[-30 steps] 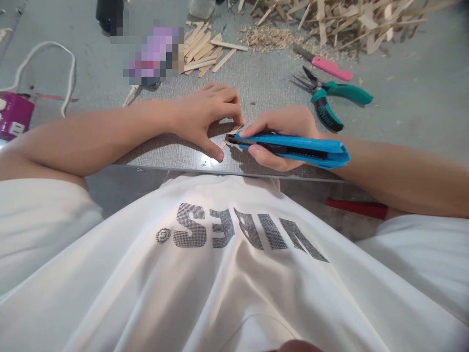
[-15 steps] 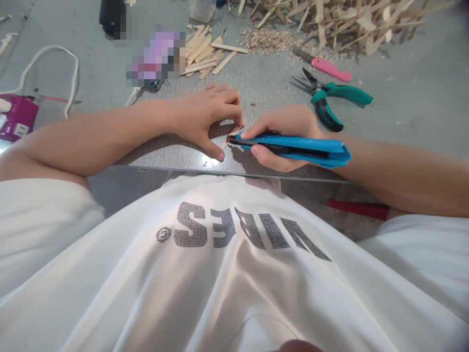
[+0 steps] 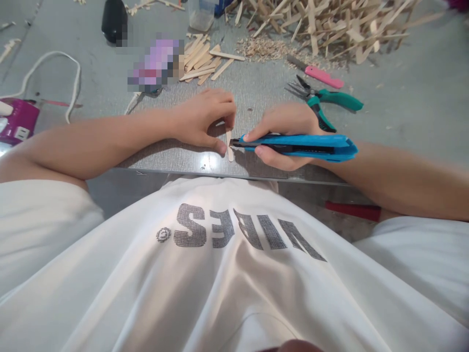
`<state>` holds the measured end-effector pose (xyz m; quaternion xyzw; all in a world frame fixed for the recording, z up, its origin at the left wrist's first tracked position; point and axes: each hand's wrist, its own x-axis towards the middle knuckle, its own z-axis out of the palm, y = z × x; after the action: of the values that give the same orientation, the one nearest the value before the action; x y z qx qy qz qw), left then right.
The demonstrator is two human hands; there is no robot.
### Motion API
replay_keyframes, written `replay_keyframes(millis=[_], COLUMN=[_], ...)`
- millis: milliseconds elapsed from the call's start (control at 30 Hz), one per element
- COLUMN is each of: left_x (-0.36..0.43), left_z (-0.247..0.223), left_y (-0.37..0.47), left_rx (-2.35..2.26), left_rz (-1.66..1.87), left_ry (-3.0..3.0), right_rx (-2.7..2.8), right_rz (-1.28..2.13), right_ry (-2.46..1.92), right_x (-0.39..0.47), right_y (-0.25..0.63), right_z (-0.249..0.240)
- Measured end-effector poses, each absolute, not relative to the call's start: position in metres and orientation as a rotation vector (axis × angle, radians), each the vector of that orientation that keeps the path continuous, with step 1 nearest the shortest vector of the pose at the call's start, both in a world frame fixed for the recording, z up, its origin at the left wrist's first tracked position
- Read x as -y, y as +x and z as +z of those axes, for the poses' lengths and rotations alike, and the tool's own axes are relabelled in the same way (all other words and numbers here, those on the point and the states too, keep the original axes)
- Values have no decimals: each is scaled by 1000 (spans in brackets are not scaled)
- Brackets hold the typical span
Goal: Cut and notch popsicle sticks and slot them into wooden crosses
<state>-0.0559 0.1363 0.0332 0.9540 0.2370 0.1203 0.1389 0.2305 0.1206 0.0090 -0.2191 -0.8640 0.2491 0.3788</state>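
Note:
A small flat wooden stick (image 3: 230, 153) lies on the grey table (image 3: 176, 154) near its front edge, pointing towards my body. My left hand (image 3: 208, 120) grips it, with curled fingers at its far end and the thumb against its left side. In my right hand (image 3: 287, 132) is a blue utility knife (image 3: 330, 146), held between thumb and fingers. The knife's tip touches the stick around its middle, just right of my left thumb.
Green-handled pliers (image 3: 339, 99) and a pink folding knife (image 3: 322, 77) lie beyond my right hand. Farther back are a stick pile (image 3: 200, 58), wood crumbs (image 3: 264, 49) and a large heap of wood pieces (image 3: 330, 24). A white cable (image 3: 78, 73) and purple device (image 3: 22, 120) are left.
The stick has turned from a slant to nearly straight towards my body. My left fingers have shifted slightly left, and the knife tip has moved slightly down along the stick.

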Motion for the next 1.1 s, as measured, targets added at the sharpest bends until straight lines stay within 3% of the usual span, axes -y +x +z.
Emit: replay_keyframes(millis=[200, 1100], left_x=[-138, -143], left_z=[30, 25], left_y=[-55, -54], left_rx=[-761, -738], left_rz=[425, 479], left_ry=[2641, 2606], right_rx=[2337, 2240], right_rz=[534, 512], right_ry=[-156, -295], right_x=[-133, -103], right_y=[225, 219], right_z=[30, 37])
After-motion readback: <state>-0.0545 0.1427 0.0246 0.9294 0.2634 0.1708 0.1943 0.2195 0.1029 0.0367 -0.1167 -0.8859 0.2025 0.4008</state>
